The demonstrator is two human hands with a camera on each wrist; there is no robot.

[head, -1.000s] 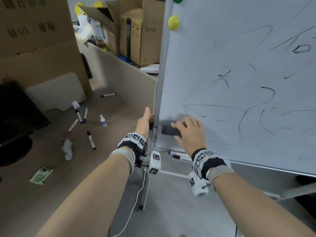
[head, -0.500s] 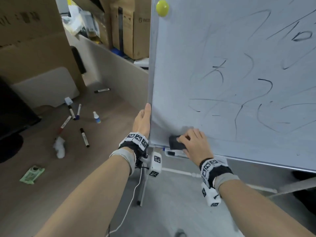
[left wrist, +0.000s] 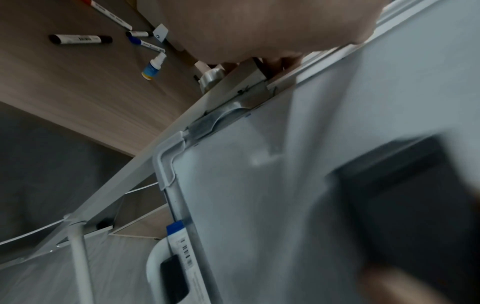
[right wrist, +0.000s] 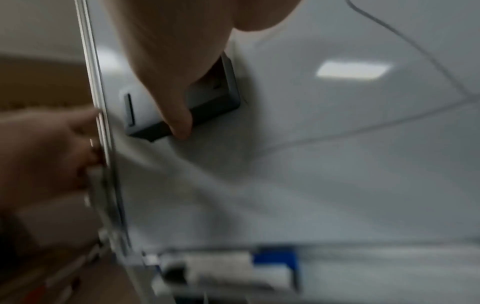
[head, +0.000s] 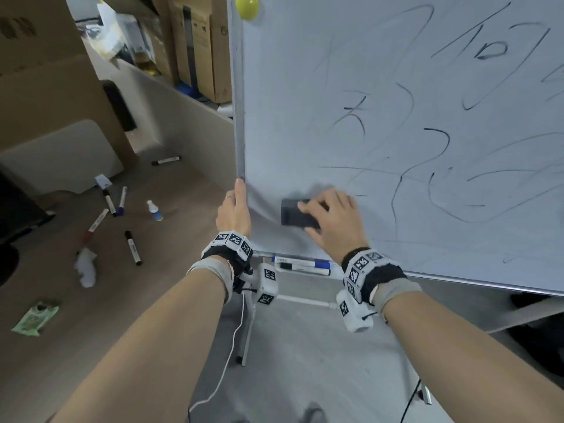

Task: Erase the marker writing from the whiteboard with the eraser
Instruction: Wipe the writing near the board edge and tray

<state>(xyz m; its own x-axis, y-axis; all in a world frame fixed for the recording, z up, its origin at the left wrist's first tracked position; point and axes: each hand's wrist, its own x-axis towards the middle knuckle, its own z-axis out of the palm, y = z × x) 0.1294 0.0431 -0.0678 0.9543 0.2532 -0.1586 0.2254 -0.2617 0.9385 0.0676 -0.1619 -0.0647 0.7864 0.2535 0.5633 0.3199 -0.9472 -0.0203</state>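
Observation:
The whiteboard (head: pixel 305 87) stands on a frame and carries black marker strokes (head: pixel 396 190) across its middle and right. My right hand (head: pixel 332 218) grips the dark eraser (head: pixel 294 212) and presses it flat on the board's lower left, a little above the bottom rail. In the right wrist view my thumb (right wrist: pixel 168 82) lies along the eraser (right wrist: pixel 207 107). My left hand (head: pixel 235 209) holds the board's left edge, fingers wrapped behind the frame. The left wrist view shows the eraser (left wrist: pixel 405 216) blurred on the board (left wrist: pixel 259 185).
Two markers (head: pixel 300 265) lie in the tray under the board. On the brown table at left are several markers (head: pixel 132 247), a small spray bottle (head: pixel 154 210), a crumpled tissue (head: pixel 86 267) and a green packet (head: pixel 35 317). A yellow magnet (head: pixel 247 6) sticks at the board's top left. Cardboard boxes (head: pixel 201 47) stand behind.
My right hand slid the eraser down to the bottom rail, then back up the board's lower left. The left hand kept its hold on the edge.

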